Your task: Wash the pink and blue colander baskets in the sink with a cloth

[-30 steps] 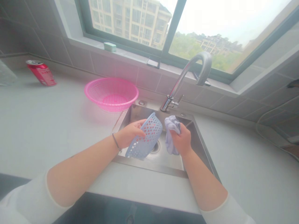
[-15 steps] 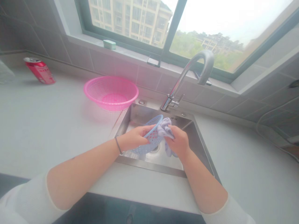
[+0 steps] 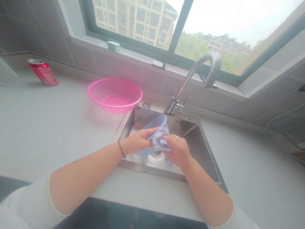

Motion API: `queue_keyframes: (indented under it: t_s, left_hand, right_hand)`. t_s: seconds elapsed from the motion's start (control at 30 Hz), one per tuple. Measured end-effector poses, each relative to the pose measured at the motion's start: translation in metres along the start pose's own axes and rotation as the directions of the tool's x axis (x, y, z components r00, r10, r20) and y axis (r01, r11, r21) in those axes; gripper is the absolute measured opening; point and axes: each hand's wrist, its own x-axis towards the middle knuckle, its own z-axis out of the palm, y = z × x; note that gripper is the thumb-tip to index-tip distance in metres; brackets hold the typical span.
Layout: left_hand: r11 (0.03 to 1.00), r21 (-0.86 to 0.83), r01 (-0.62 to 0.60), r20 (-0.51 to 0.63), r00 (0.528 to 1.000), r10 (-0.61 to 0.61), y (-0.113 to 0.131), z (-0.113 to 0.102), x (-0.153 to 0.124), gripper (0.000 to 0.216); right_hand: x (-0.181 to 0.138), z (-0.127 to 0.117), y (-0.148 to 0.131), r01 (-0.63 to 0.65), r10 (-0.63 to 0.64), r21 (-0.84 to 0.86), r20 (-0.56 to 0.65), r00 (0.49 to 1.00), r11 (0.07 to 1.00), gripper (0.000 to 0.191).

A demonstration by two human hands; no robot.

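Note:
A blue perforated plastic basket [image 3: 156,122] is tilted over the steel sink [image 3: 190,140]. My left hand [image 3: 140,140] grips its rim from the left, thumb on the inner side. Bunched in my right hand [image 3: 177,149] is a pale grey-and-white cloth [image 3: 160,140], pressed against the outside of the basket close to the rim. A loose end of the cloth hangs below my right fingers. My hands and the cloth hide the lower part of the basket.
Behind the sink rises a chrome faucet [image 3: 183,87]. A pink colander [image 3: 114,95] stands on the counter at the sink's back left corner. Farther left are a red can [image 3: 44,73] and a clear plastic bag [image 3: 7,73]. A green-and-white sponge [image 3: 113,46] sits on the windowsill.
My right hand has slid the cloth left and slightly down along the outside of the basket. The left hand keeps its hold on the rim. The view has shifted slightly.

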Motion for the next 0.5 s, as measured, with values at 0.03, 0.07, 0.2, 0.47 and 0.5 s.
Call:
queue_keyframes:
  t_s: [0.03, 0.07, 0.2, 0.47, 0.5]
  left_hand:
    - [1.0, 0.005, 0.003, -0.012, 1.0, -0.003, 0.0, -0.001, 0.0, 0.073]
    - [1.0, 0.013, 0.009, -0.019, 1.0, -0.009, 0.0, -0.001, -0.001, 0.073]
    - [0.999, 0.024, 0.042, 0.038, 0.998, -0.043, 0.004, -0.001, -0.002, 0.082]
    - [1.0, 0.014, 0.007, 0.005, 1.0, -0.007, 0.004, 0.0, -0.002, 0.081]
    - [1.0, 0.024, 0.001, -0.013, 1.0, -0.001, 0.004, -0.001, -0.001, 0.079]
  right_hand:
    - [0.001, 0.002, -0.004, 0.051, -0.051, 0.012, 0.017, 0.999, 0.999, 0.01]
    - [0.001, 0.003, -0.005, 0.075, -0.076, 0.012, 0.028, 0.997, 0.997, 0.01]
    - [-0.002, 0.0, 0.017, -0.127, 0.123, -0.092, -0.054, 0.991, 0.988, 0.017]
    - [-0.003, -0.003, 0.009, -0.056, 0.056, 0.015, -0.016, 0.998, 0.998, 0.012]
    - [-0.003, -0.002, 0.005, -0.012, 0.011, 0.024, 0.006, 1.0, 1.0, 0.011]
